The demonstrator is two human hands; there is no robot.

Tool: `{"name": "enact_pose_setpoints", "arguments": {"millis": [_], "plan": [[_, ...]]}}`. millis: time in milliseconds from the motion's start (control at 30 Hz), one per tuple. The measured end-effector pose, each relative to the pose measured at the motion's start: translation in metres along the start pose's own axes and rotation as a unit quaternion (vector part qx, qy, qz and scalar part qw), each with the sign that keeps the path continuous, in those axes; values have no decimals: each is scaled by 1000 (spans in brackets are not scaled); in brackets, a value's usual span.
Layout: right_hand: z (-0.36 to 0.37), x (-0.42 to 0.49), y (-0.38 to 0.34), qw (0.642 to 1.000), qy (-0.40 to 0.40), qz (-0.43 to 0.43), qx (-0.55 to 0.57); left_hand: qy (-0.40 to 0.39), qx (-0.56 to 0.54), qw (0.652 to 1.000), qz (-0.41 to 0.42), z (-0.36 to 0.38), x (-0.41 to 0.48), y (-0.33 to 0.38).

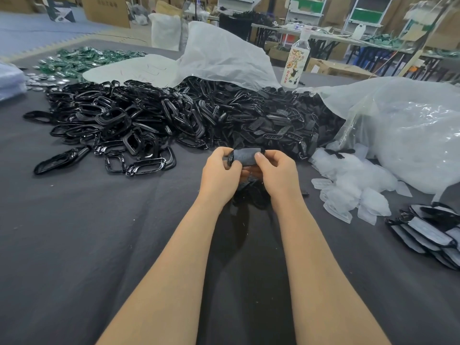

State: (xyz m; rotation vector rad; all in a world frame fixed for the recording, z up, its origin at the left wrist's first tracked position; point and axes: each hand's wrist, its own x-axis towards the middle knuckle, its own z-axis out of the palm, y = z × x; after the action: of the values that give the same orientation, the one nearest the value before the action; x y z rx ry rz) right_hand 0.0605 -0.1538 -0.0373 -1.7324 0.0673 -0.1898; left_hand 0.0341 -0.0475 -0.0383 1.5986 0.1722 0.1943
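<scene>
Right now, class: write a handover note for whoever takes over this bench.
Left hand and right hand each pinch one end of a small dark part above the cloth.
Glossy black frames lie heaped to the left, matte black pads behind the hands, clear sleeves to the right.
Done: a stack of wrapped pieces at the right edge.
Left, it seems: both big heaps.

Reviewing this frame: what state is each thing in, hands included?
left hand: pinches the black part's left end.
right hand: pinches its right end.
black part: held off the cloth.
bottle: upright, capped.
white sack: open, black pieces spilled out.
clear bag: lying on its side, pouches spilled out.
</scene>
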Motion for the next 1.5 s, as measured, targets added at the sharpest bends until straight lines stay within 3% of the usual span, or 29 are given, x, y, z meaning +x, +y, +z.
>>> {"name": "enact_pose_setpoints", "arguments": {"millis": [133, 467, 667, 1033, 1500], "plan": [[0, 1, 0, 1000, 5, -11, -10, 20, 20, 999, 26, -1, 0, 0], [4, -3, 1, 999, -17, -44, 19, 25, -73, 997, 8, -1, 3, 0], [2, -1, 2, 995, -48, -13, 82, -5, -78, 997, 10, -1, 0, 1], [3, 0, 5, 995, -59, -3, 85, -13, -24, 1000, 15, 1, 0, 0], [1, 1, -1, 990, -17, 27, 138, 1, -47, 999, 17, 3, 2, -1]]}}
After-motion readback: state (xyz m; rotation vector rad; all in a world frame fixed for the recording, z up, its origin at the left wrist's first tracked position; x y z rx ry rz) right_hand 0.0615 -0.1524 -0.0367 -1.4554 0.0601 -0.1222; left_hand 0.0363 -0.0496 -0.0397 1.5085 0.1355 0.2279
